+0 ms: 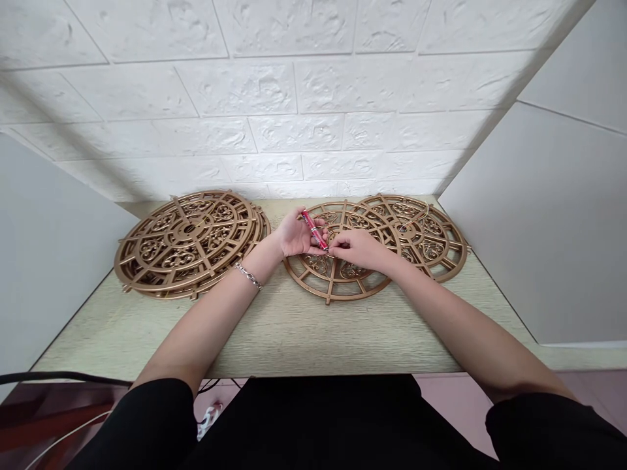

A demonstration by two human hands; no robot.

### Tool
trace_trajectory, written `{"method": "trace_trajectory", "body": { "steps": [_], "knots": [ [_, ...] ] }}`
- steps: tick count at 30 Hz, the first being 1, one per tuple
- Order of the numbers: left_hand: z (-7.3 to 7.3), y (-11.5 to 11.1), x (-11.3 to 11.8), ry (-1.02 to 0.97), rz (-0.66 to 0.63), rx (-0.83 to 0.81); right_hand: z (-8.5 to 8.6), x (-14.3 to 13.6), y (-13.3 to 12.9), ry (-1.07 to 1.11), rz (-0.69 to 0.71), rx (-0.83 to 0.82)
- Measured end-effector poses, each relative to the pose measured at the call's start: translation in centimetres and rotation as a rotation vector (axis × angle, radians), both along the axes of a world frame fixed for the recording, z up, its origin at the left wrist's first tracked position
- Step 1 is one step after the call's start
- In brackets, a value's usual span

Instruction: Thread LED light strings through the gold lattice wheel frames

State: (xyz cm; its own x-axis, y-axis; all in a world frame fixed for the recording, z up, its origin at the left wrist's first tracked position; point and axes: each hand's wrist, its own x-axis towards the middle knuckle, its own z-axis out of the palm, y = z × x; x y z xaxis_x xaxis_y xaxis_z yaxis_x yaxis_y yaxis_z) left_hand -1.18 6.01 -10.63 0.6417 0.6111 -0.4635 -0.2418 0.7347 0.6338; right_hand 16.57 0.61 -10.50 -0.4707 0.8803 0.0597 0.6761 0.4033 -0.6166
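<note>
A red battery-like cylinder lies across the palm and fingers of my left hand, which is turned palm up. My right hand is closed in a pinch at the cylinder's lower end; whatever sits between its fingertips is too small to make out. Both hands are over a round, gold-coloured openwork frame with scroll patterns. Another such frame overlaps it on the right.
A stack of similar gold frames stands at the left on the pale wooden table. White brick-patterned wall rises behind, with grey panels at both sides. A black cable runs at the lower left.
</note>
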Motion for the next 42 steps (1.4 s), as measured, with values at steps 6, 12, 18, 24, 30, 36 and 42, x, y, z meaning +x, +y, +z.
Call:
{"method": "trace_trajectory", "body": {
  "steps": [6,12,18,24,30,36,42],
  "knots": [
    [0.0,0.0,0.0,0.004,-0.006,0.015,0.1,0.0,-0.1,0.016,-0.031,-0.033],
    [0.2,0.0,0.1,0.054,-0.044,0.043,-0.1,0.0,0.0,0.020,-0.023,-0.020],
    [0.4,-0.2,0.4,0.088,-0.023,0.066,-0.3,-0.1,0.1,0.010,0.000,0.019],
    [0.5,-0.2,0.4,0.079,0.007,0.020,-0.3,0.1,0.2,0.021,0.003,-0.001],
    [0.4,-0.2,0.2,0.027,0.021,-0.008,-0.1,0.1,0.1,-0.018,0.007,-0.012],
    [-0.4,0.3,-0.1,-0.041,-0.002,-0.044,-0.6,0.1,0.4,-0.029,0.033,0.061],
    [-0.4,0.3,-0.1,-0.064,-0.015,-0.047,-0.6,0.1,0.3,-0.032,0.041,0.057]
  ]
}}
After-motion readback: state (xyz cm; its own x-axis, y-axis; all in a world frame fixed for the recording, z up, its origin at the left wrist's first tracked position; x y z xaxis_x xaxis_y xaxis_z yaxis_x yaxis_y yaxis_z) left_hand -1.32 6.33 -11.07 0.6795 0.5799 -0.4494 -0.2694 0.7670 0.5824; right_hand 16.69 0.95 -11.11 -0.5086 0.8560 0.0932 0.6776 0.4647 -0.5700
